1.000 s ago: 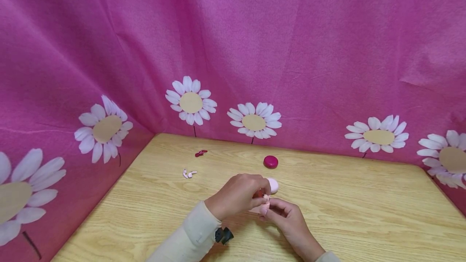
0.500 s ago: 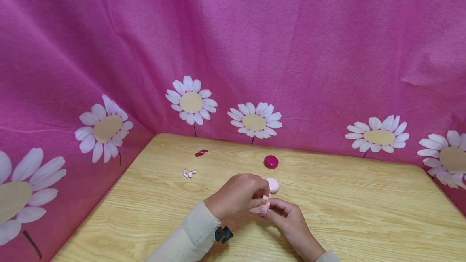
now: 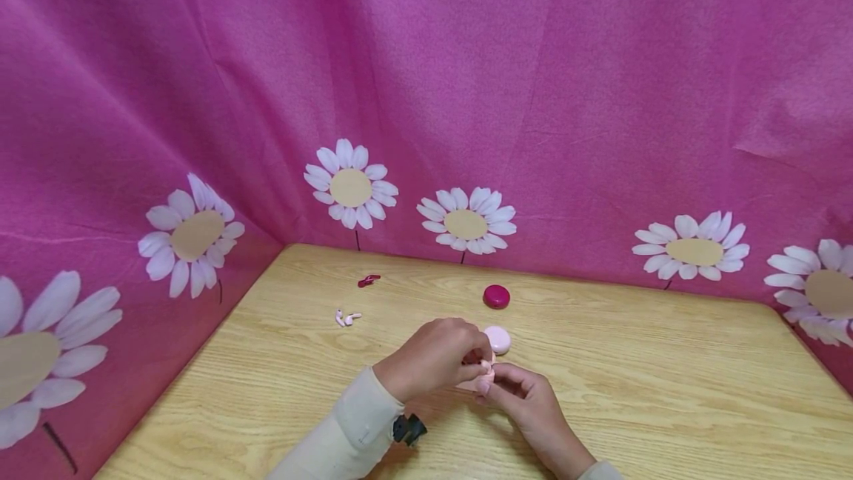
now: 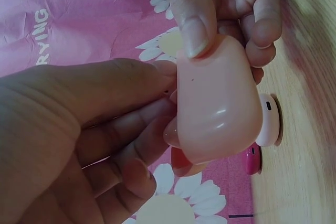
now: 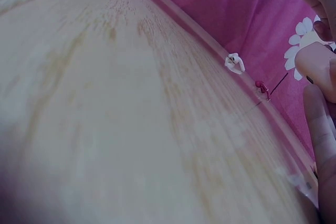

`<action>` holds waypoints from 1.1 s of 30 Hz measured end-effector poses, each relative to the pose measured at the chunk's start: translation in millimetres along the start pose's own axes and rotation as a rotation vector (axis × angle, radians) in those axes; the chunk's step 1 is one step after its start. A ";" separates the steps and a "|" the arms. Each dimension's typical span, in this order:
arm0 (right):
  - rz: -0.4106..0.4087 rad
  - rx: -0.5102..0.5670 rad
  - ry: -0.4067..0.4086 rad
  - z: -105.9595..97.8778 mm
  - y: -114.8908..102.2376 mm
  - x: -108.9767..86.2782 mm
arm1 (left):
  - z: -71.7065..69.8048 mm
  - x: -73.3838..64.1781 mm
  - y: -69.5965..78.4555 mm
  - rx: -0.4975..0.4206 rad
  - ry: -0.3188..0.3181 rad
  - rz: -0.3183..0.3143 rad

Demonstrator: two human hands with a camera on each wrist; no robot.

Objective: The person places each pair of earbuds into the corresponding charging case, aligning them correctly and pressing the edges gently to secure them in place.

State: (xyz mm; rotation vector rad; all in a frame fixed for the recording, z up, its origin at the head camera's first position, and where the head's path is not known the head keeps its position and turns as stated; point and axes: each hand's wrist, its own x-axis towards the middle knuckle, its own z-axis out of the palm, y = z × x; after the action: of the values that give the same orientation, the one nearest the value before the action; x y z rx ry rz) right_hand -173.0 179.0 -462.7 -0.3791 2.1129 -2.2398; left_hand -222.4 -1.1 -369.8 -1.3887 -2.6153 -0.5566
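My right hand (image 3: 536, 406) holds a peach-pink earbud charging case (image 4: 218, 108) with a glossy, rounded body. In the left wrist view its thumb presses the case's broad side near the top. My left hand (image 3: 429, 361) reaches over from the left, thumb and fingers pinching a small pale pink earbud (image 3: 486, 367) at the case's edge. Those fingers hide most of the earbud and the case's opening. In the right wrist view the case (image 5: 315, 65) shows only at the right edge, beside a finger.
Just behind the hands lies a round pale pink case (image 3: 497, 340), with a round magenta case (image 3: 496, 296) farther back. To the left are a pair of white-pink earbuds (image 3: 348, 318) and dark red earbuds (image 3: 369, 281). A pink daisy-print cloth (image 3: 566, 132) walls the wooden table (image 3: 666, 369).
Both hands stay in nearly the same place at the peach-pink case. The small earbud at my left fingertips has shifted slightly. Other things lie as before.
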 end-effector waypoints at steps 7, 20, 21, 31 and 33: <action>0.019 -0.034 0.020 0.4 1.9 -0.7 | 1.3 -1.3 -1.5 -0.023 -0.012 0.001; -0.043 -0.026 0.007 0.4 4.0 0.2 | -1.0 -1.4 -2.0 -0.019 -0.050 0.011; -0.033 -0.019 0.010 0.9 4.1 -0.1 | -0.7 -2.0 -1.9 -0.022 -0.053 0.006; -0.025 -0.026 0.016 -1.3 4.7 2.2 | -0.3 -1.7 -0.8 -0.016 -0.034 0.008; -0.022 -0.022 0.022 -2.0 5.5 2.6 | -0.6 -1.0 -0.3 -0.003 -0.032 0.011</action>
State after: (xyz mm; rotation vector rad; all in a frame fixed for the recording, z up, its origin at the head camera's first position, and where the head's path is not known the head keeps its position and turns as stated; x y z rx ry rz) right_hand -176.7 180.0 -467.9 -0.3826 2.1571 -2.2444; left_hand -222.1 -2.3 -369.6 -1.4234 -2.6314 -0.5416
